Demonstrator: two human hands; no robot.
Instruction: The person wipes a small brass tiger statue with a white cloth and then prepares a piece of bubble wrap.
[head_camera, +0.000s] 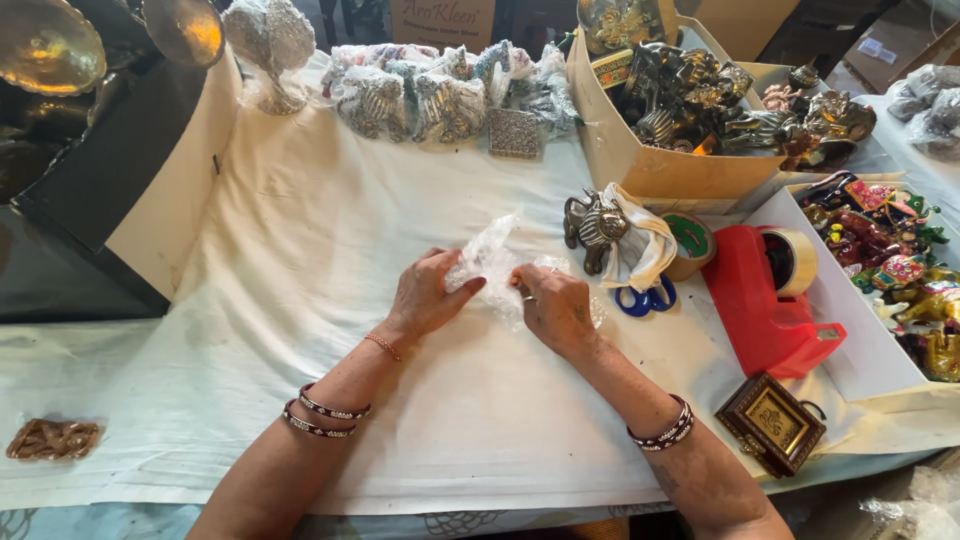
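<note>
The left hand (425, 293) is curling loosely, its fingertips pinching one edge of a crumpled sheet of clear bubble wrap (492, 262). The right hand (556, 305) is closing partly over the other edge, its fingers folding down on the plastic and pressing it to the white cloth covering the tabletop (300, 260). The bubble wrap is lying between both hands, thin, wrinkled and glossy. Just to the right of the bubble wrap a dark metal elephant figurine (592, 228) is standing, half draped in white paper. Farther right of the bubble wrap, blue-handled scissors (647, 297) are lying near a red plastic tape dispenser (765, 300).
</note>
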